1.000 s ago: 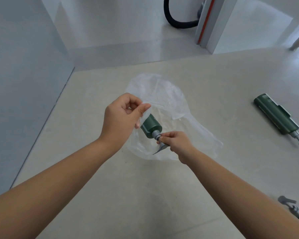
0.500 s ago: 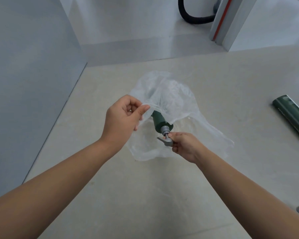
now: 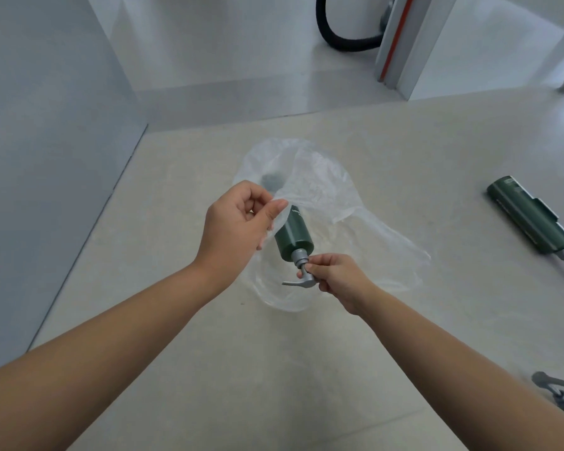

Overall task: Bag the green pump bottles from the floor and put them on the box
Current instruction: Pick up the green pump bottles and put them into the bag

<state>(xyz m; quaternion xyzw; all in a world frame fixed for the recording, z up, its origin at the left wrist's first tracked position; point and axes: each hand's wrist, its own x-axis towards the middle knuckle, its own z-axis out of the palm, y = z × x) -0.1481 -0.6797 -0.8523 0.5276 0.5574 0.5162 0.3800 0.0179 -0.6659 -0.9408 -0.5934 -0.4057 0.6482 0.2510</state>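
Note:
A dark green pump bottle [image 3: 293,237] with a grey pump head points base-first into a clear plastic bag [image 3: 319,187]. Its far end shows dimly through the film. My left hand [image 3: 238,219] pinches the bag's rim at the mouth. My right hand [image 3: 334,276] pinches the grey pump head and holds the bottle up over the floor. A second green pump bottle [image 3: 528,216] lies on the floor at the right. The pump head of a third bottle [image 3: 559,393] shows at the lower right edge. No box is in view.
Pale tiled floor [image 3: 306,369] spreads all around. A grey wall panel [image 3: 46,157] runs along the left. At the back stand a black hose [image 3: 342,37] and a white post with an orange stripe [image 3: 401,37].
The bottle has slid deeper into the bag, and more of its green body now shows at the mouth. My view has shifted, so the floor bottles are back in sight at the right.

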